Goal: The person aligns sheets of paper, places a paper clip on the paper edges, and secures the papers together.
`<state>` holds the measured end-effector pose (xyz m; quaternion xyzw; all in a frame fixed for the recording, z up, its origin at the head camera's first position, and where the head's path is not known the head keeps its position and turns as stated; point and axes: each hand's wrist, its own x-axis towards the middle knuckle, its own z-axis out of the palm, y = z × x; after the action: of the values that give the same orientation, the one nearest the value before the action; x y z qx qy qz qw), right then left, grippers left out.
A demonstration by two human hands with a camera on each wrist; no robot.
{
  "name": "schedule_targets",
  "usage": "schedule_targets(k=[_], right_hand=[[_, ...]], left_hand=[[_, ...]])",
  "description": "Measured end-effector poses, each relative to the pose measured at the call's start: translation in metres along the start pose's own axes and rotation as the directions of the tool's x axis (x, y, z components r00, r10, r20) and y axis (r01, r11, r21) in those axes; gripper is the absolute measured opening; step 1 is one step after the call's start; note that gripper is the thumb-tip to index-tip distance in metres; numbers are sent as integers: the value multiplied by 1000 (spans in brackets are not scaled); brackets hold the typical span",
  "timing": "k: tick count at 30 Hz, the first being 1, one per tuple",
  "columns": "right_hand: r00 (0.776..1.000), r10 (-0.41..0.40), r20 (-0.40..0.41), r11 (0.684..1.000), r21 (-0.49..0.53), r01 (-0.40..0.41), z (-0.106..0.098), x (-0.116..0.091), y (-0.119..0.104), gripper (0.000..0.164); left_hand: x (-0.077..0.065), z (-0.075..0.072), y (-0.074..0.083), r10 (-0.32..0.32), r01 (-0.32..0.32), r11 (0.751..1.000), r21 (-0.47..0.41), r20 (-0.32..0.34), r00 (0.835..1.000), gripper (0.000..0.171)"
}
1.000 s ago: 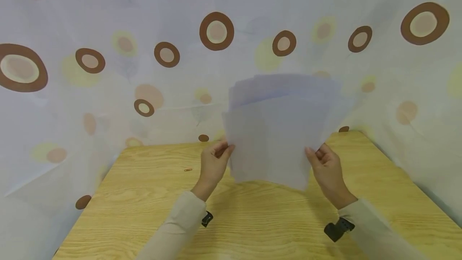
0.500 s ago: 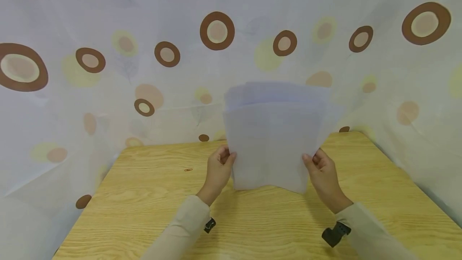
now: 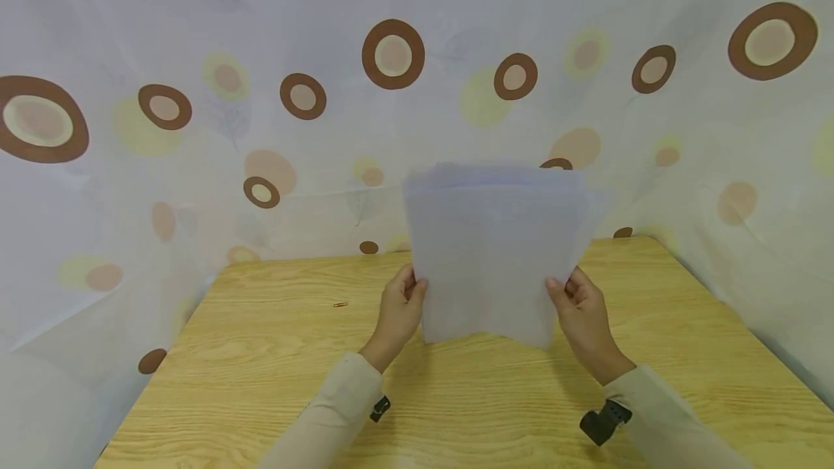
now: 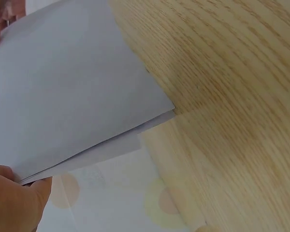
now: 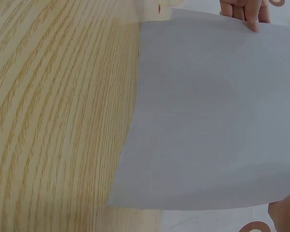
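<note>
Several sheets of white paper (image 3: pixel 485 259) stand upright in a loose stack over the table, their top edges slightly fanned. My left hand (image 3: pixel 399 310) pinches the stack's left edge, thumb on the near face. On the opposite edge, my right hand (image 3: pixel 584 317) pinches the sheets the same way. Seen from the left wrist, the paper (image 4: pixel 72 87) shows a narrow gap between the front sheet and those behind it. The right wrist view has the blank front face of the paper (image 5: pixel 212 111), with its lower edge bowed close over the wood.
A small orange paper clip (image 3: pixel 340 304) lies on the wooden table (image 3: pixel 260 353), left of my left hand. Behind the table hangs a pale sheet (image 3: pixel 339 6) patterned with brown rings and soft-coloured spots. Dark straps (image 3: pixel 606 422) show at both wrists.
The stack has come down a little and its top edges lie closer together. My left hand has shifted slightly right and down; both hands keep their grip on the paper.
</note>
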<state>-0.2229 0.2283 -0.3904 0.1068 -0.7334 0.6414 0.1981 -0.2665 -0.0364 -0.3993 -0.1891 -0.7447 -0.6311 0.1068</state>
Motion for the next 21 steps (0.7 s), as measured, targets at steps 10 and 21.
schedule_targets(k=[10,21], right_hand=[[1000,-2,-14,999,-35,1,1,1,5,38],[999,-27,-22,998,-62,25,-3,7,-6,32]], left_hand=[[0,1,-3,-1,1,999,36,4,1000,23],[-2,0,5,11,-10,999,51,-23,1000,19]])
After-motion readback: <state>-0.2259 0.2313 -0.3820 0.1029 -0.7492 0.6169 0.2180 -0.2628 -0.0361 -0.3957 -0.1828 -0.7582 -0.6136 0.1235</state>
